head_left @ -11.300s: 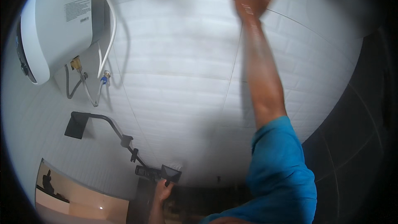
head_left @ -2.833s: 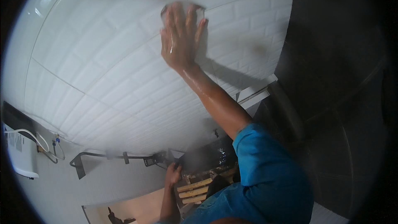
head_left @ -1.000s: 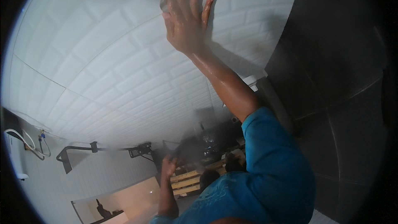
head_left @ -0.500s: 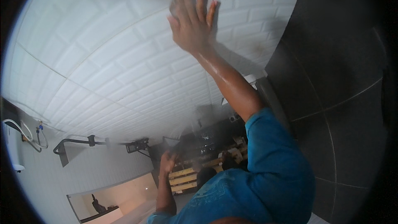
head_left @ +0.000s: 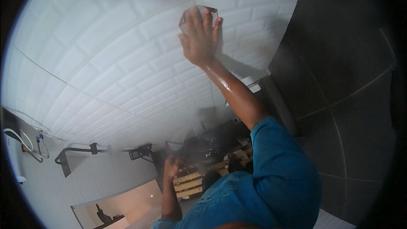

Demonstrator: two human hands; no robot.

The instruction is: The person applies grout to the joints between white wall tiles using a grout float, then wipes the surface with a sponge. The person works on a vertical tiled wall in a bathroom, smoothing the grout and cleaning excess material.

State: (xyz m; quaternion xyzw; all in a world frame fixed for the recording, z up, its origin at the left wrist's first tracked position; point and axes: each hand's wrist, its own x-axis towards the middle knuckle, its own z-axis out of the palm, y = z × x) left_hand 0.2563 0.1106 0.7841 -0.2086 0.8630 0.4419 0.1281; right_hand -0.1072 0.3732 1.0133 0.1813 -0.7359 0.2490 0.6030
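Observation:
My right hand (head_left: 199,44) lies flat against the white brick-pattern wall tiles (head_left: 140,46), fingers stretched out and a little apart. Under the fingers it presses a thin sheet (head_left: 210,9) to the wall; a reddish-brown corner and a greyish, shiny edge stick out around them. The sheet's exact kind does not show. The forearm looks wet. Lower down, my left hand (head_left: 171,167) hangs beside my body near a dark object (head_left: 174,145) by the wall. Its fingers look bent but are blurred, and whether they touch that object is unclear.
Large dark tiles (head_left: 335,144) cover the right side. Below are a slatted wooden pallet (head_left: 188,185) and a dark shiny surface (head_left: 210,144). A black rail (head_left: 76,149), hoses with fittings (head_left: 40,138) and a mirror-like opening (head_left: 131,201) line the lower left.
My right hand has slid down the wall toward me and slightly right, with the sheet under it. More of the sheet's edges show. My left hand has barely moved.

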